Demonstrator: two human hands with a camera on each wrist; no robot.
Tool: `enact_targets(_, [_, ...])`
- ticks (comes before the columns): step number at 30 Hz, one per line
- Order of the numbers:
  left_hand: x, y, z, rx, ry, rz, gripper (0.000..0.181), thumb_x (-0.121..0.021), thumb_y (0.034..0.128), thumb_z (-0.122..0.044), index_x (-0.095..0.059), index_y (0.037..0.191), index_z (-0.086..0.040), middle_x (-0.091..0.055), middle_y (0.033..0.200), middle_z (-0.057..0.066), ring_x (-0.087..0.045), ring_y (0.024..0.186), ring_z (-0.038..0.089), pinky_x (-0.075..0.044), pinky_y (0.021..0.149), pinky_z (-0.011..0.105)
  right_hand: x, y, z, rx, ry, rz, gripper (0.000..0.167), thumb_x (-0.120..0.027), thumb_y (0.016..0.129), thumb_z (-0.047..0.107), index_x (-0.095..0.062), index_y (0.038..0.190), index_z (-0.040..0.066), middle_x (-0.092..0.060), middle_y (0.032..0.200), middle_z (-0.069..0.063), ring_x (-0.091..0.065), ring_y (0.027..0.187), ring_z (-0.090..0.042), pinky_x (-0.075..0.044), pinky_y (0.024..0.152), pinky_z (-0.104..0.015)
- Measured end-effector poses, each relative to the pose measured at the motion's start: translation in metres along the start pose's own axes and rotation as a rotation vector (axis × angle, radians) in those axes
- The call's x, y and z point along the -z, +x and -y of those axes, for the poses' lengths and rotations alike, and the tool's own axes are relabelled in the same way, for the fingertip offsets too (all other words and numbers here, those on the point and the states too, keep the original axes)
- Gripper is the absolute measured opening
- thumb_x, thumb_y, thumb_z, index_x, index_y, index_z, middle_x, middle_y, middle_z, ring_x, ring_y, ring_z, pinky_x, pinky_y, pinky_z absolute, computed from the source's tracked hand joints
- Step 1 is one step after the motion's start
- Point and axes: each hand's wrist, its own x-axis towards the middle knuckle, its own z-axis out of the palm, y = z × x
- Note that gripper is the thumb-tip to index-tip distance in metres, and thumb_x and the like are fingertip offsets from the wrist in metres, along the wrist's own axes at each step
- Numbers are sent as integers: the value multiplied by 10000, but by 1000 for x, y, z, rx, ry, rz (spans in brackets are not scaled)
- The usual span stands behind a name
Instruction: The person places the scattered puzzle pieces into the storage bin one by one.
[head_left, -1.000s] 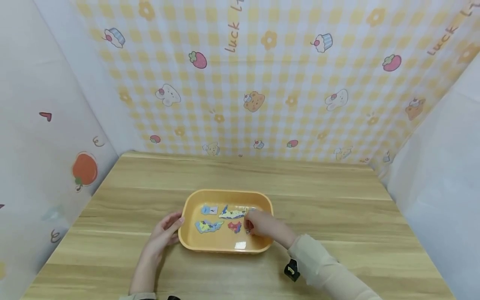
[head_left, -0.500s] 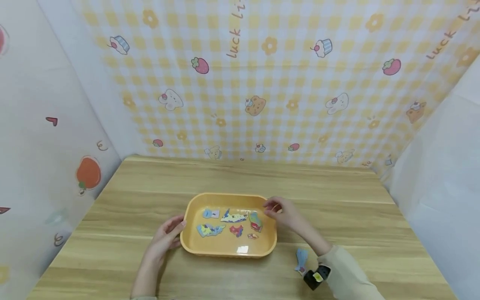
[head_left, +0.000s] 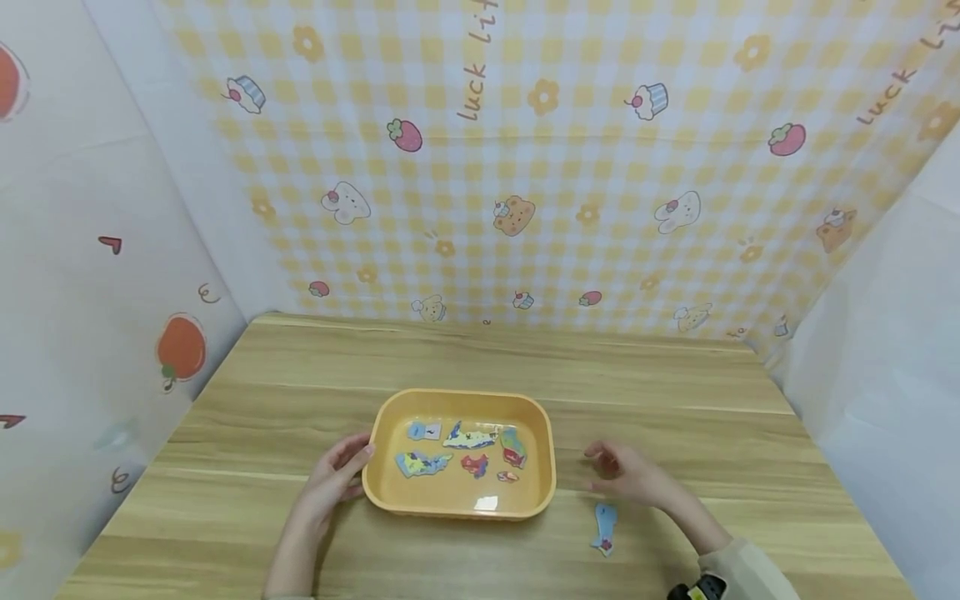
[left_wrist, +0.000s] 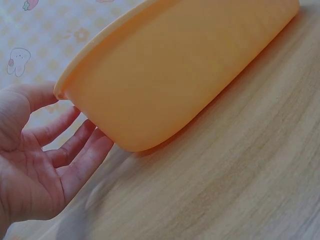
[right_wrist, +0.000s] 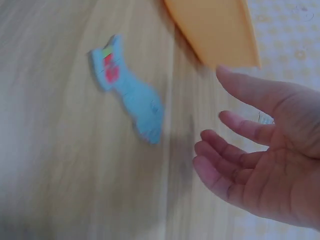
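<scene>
My left hand (head_left: 330,477) holds the left end of a yellow-orange plastic tray (head_left: 459,507), thumb at the rim and fingers against the outer wall; the left wrist view shows the fingertips (left_wrist: 102,137) low on that wall. To the right of the tray, my right hand (head_left: 626,473) hovers with loosely bent fingers and nothing in them. Just below it on the table lies a flat, irregular light-blue puzzle piece (head_left: 604,527) with a red mark at one end. In the right wrist view this blue piece (right_wrist: 142,105) sits apart from the fingers.
Several flat, colourful puzzle pieces lie in the tray, among them a red one (head_left: 474,465), a yellow-and-blue one (head_left: 422,464) and a green-and-red one (head_left: 513,448). The wood-grain table (head_left: 637,375) meets a yellow checked backdrop (head_left: 592,167) behind.
My right hand has drawn out of the tray and moved right, towards the blue piece. The green-and-red and small orange pieces, covered before, now show in the tray. The left hand stays at the tray.
</scene>
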Motion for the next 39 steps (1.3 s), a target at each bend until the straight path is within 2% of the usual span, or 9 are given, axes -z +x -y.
enact_targets(5, [0,0,0,2,9,-1,546,-550,900,-334,-394,1346,-61,-419,1382,163,-543,1010,104,-512,758,275,-1,-15,-8,-18,-78,25,586,-763,702,288,-522,1113,-53,-567,1032,-194,-548,939,-323,-493,769,-464])
enact_targets(11, [-1,0,0,2,7,-5,541,-552,900,-318,-393,1344,-54,-419,1378,171,-547,1003,106,-513,763,282,-15,-25,-9,-192,-119,-6,726,-844,533,294,-520,1110,-5,-497,1082,-172,-487,1005,-338,-445,860,-516])
enact_targets(14, [-1,-1,0,4,10,-6,543,-553,899,-317,-391,1345,-52,-419,1376,172,-547,985,99,-507,760,279,-25,-28,-5,-226,-196,-22,811,-861,445,345,-519,1104,18,-478,1077,-143,-452,1015,-325,-421,881,-535])
enact_targets(17, [-1,-1,0,4,7,-8,544,-554,898,-317,-393,1342,-47,-423,1370,177,-556,949,89,-507,752,273,-30,-29,-1,-207,-231,-35,782,-868,430,333,-510,1063,45,-471,1032,-113,-439,987,-304,-451,839,-508])
enact_targets(21, [-1,0,0,4,0,-10,545,-553,898,-317,-392,1342,-44,-419,1371,179,-565,921,77,-510,745,269,-34,-30,1,-179,-206,-34,651,-873,469,242,-499,974,69,-468,939,-80,-433,872,-245,-484,693,-367])
enact_targets(27, [0,1,-1,3,6,-10,554,-554,897,-329,-387,1344,-47,-411,1381,182,-562,928,73,-504,751,274,-36,-29,0,-217,-152,-47,589,-881,457,186,-500,893,80,-475,912,-83,-440,799,-211,-460,621,-302])
enact_targets(31, [0,1,-2,1,0,-8,555,-558,895,-329,-389,1342,-47,-411,1381,178,-566,924,78,-511,751,271,-33,-27,-1,-144,-104,-70,506,-866,481,153,-511,833,79,-492,859,-74,-458,752,-190,-445,589,-265])
enact_targets(37, [-1,0,-2,-10,-9,-7,541,-557,897,-312,-394,1336,-40,-420,1369,176,-561,934,84,-513,750,269,-15,-26,-3,73,27,-24,201,-737,701,88,-553,775,55,-541,708,11,-457,633,-29,-416,541,-177])
enact_targets(39, [-1,-1,-2,-10,-10,-8,541,-557,898,-311,-394,1336,-38,-421,1367,178,-558,938,82,-513,750,270,-7,-26,0,79,69,-19,138,-697,744,75,-570,777,33,-552,705,3,-451,643,-3,-423,564,-174])
